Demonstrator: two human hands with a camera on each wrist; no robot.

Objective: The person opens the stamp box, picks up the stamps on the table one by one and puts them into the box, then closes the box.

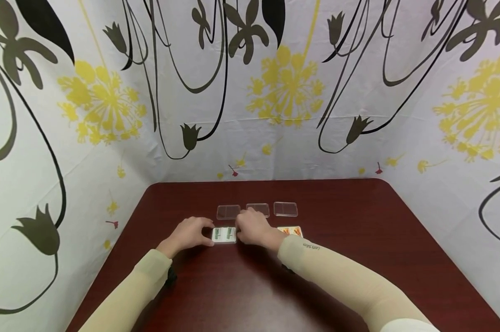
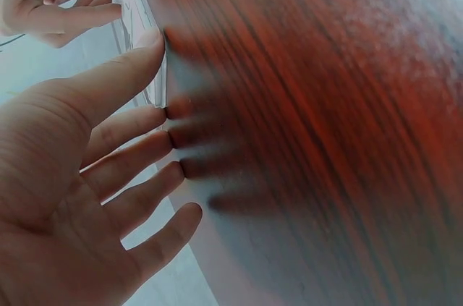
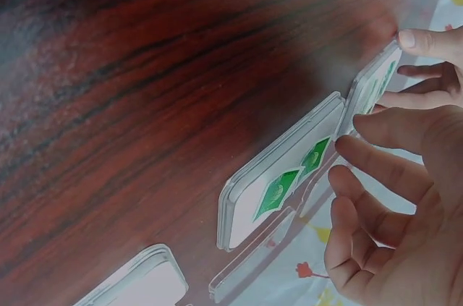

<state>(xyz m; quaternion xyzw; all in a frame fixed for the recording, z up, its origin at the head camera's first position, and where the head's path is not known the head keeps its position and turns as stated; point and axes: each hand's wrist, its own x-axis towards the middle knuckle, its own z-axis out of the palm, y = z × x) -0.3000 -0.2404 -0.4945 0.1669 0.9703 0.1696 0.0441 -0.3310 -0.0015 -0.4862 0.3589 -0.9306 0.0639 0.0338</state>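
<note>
A flat clear case with white, green-printed contents (image 1: 223, 235) lies on the table between both hands. My left hand (image 1: 188, 234) is at its left end, fingers spread and fairly straight. In the left wrist view the thumb (image 2: 148, 49) touches the case edge while the other fingertips meet the tabletop. At the right end of the case is my right hand (image 1: 253, 227), its thumb and index tips right by the case's edge and its other fingers loosely bent. A second case with green pictures (image 3: 282, 183) lies just beside it, hidden under the right hand in the head view.
A third case with orange pictures (image 1: 290, 230) lies to the right, partly behind the right forearm. Three clear empty lids (image 1: 228, 212) line up behind the cases. The dark red wooden table (image 1: 337, 207) meets a flower-printed cloth (image 1: 275, 152) at its back edge.
</note>
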